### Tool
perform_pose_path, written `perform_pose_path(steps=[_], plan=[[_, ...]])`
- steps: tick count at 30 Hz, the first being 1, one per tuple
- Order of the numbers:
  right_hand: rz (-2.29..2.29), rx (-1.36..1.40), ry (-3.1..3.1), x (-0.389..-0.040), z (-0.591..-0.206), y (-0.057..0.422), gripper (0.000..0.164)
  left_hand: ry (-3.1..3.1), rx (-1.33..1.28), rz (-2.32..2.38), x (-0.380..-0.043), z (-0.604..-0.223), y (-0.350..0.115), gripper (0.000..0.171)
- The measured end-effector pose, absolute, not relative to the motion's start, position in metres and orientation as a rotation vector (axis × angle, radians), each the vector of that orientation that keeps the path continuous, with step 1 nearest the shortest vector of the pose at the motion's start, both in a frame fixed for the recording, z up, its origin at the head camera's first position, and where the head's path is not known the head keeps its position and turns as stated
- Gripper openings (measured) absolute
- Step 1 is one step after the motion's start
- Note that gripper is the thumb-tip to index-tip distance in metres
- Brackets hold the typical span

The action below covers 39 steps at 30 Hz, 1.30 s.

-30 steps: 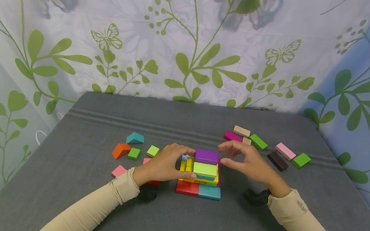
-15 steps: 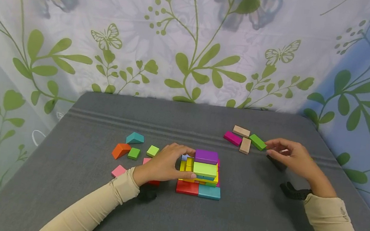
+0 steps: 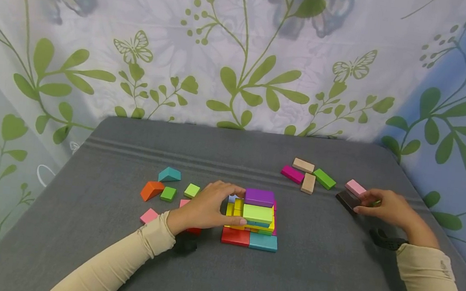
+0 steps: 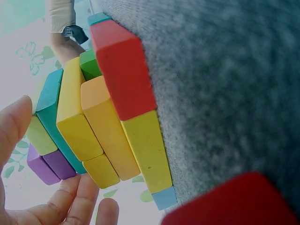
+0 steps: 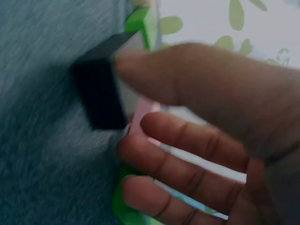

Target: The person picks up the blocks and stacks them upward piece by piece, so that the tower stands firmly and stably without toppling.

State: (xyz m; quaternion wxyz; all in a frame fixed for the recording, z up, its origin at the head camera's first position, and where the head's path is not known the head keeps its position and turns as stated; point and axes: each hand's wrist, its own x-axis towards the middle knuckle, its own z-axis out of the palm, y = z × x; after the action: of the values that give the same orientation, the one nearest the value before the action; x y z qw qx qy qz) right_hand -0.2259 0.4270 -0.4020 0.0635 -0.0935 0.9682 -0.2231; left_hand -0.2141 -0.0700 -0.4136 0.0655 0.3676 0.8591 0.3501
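Observation:
A stack of coloured blocks (image 3: 257,214) stands mid-table on a red (image 3: 235,236) and a teal block (image 3: 263,241), topped by a purple (image 3: 260,196) and a lime block (image 3: 258,213). My left hand (image 3: 237,205) cups the stack's left side: the thumb lies along the lime block and relaxed fingers reach the purple one. The left wrist view shows the stack (image 4: 103,126) side-on, with my left hand's fingers (image 4: 84,201) nearly straight. At the right, my right hand (image 3: 361,201) has its thumb and forefinger on the end of a black block (image 3: 346,200). The right wrist view shows that thumb on the black block (image 5: 98,93), the fingers curled over a green block (image 5: 126,208).
A pink block (image 3: 355,187) lies just beyond the black one. Magenta (image 3: 292,173), tan (image 3: 304,165) and green (image 3: 324,179) blocks lie behind the stack. A teal wedge (image 3: 170,174), an orange block (image 3: 152,189) and small green cubes (image 3: 168,193) lie left. A leaf-print curtain surrounds the grey table (image 3: 313,277).
My right hand left the stack's right side and swung right to the black block, covering the green one beside it. The left hand and the stack stayed put.

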Motion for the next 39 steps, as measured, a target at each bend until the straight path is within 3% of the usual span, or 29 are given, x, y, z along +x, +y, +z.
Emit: perform_pose_path(steps=[18,29,39], plan=[[-0.536,-0.351,2.960,-0.227,-0.401,0.409,0.036,2.606,1.123,1.049,-0.215,-0.415,-0.070,0.068],[-0.872,-0.616,3.020,-0.225,-0.396,0.373,0.027,2.609,1.121,1.050,-0.213,-0.415,-0.070,0.068],[-1.305,-1.048,2.939,-0.211,-0.388,0.323,0.040,2.612,1.118,1.047,-0.212,-0.417,-0.070,0.067]])
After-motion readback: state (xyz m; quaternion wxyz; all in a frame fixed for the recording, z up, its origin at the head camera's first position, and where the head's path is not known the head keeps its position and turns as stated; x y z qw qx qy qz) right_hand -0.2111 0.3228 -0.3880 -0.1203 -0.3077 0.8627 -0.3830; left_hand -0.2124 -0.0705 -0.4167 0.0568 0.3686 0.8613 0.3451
